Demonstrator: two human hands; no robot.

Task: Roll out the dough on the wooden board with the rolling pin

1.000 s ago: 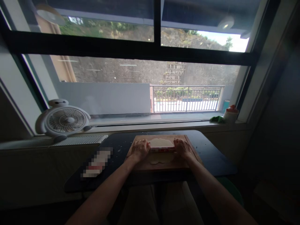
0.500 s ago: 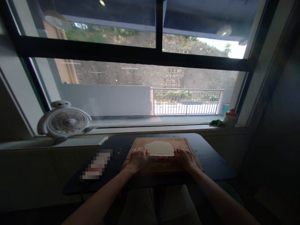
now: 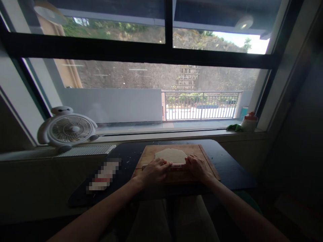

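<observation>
Roller [image 3: 177,166] is finger-gripped by right hand [image 3: 198,166] and left hand [image 3: 155,170], the latter now shifted toward 3 o'clock, likely centring pressure on dough [image 3: 171,155].

Flat pale dough sheet [image 3: 170,155], red-and-white roller [image 3: 177,166], crosswise at near edge

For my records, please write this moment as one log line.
left hand: on red-printed white bar | right hand: on same bar | flat pale dough sheet: on brown rectangular wooden board
</observation>
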